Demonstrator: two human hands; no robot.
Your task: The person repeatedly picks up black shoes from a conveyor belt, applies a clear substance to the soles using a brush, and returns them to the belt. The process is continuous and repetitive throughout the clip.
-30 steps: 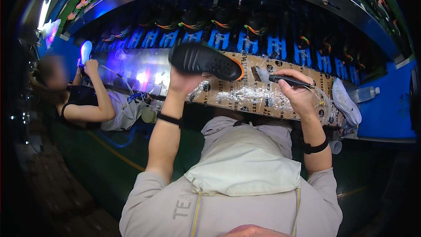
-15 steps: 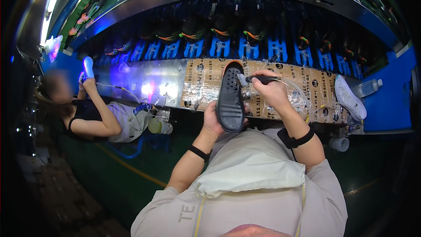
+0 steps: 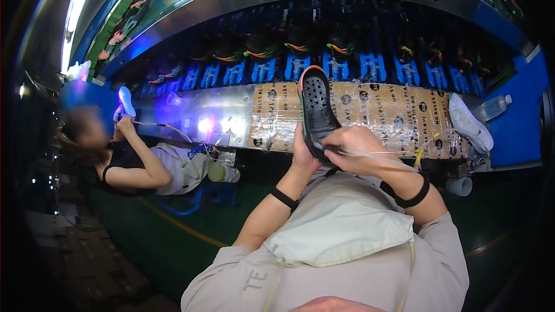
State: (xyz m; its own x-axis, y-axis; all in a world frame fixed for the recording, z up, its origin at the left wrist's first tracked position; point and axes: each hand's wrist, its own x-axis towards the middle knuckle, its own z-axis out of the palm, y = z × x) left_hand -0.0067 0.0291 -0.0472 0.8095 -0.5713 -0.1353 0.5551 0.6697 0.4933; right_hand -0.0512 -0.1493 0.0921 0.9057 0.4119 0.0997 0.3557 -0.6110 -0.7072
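Cardboard-topped grey metal bench [image 3: 234,101] below a row of bright blue plastic racks [image 3: 263,70]

Black shoes with orange trim [image 3: 341,48] sit along the racks, at twelve o'clock from the long black moulded shoe sole with an orange-edged toe [image 3: 317,101]. That sole is held up at the near edge of the bench, toe toward twelve o'clock, its hole-dotted inner face upward and its heel toward six, close to the person's body. The left hand [image 3: 304,151] cups the heel from its seven o'clock side, thumb along the rim, other fingers mostly out of sight. The right hand [image 3: 354,143] bends over the heel from four o'clock, fingers drawn together around a slim dark tool largely hidden beneath them; a thin clear tube [image 3: 378,153] trails toward three. Whether the tool's tip touches the sole cannot be told.

The sole looks light, springy and hard to break, probably rubber or foam. Its side walls and underside at the heel seem the surest hold; the inner face could be slick or tacky.

At three o'clock lie a white shoe sole [image 3: 471,125] and a clear plastic bottle [image 3: 493,108]; at nine, a seated co-worker [image 3: 136,167] holds a blue-lit sole [image 3: 126,101].
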